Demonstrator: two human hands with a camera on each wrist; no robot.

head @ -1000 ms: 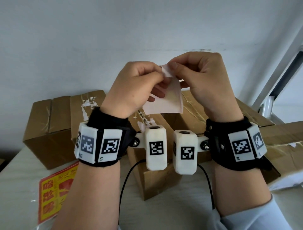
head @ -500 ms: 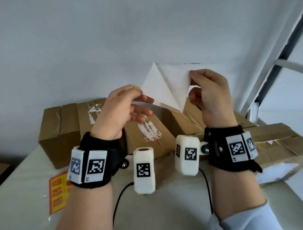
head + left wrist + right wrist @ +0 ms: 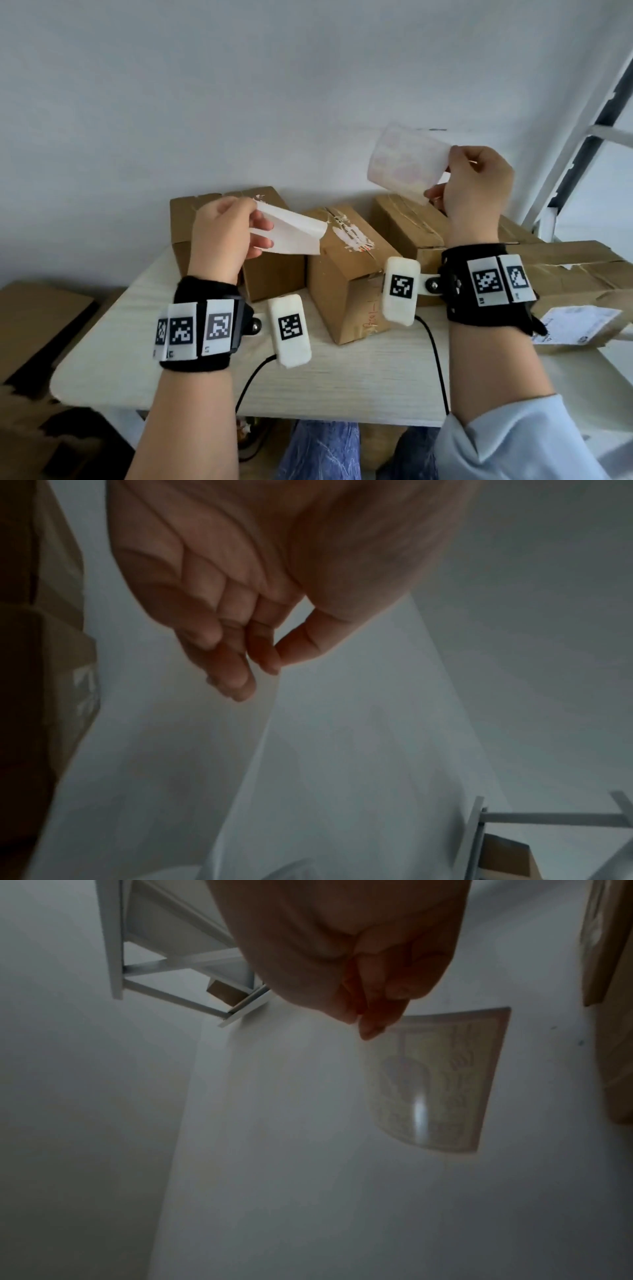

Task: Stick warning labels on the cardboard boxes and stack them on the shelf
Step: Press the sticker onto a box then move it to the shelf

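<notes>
label (image 3: 407,163) in right hand (image 3: 474,186), backing (image 3: 291,236) in left hand (image 3: 224,236)

Plain pale grey-white wall (image 3: 239,89) behind, evenly lit by soft daylight. Light wood-grain table (image 3: 342,377) with rounded corners against it. White metal shelf frame (image 3: 582,113) at right, with diagonal braces. Dim floor below the table edge; flat brown cardboard (image 3: 37,318) lying low at left.

The hands have parted; left (image 3: 226,236) takes the backing (image 3: 291,233), right (image 3: 479,185) the label (image 3: 404,164).
</notes>
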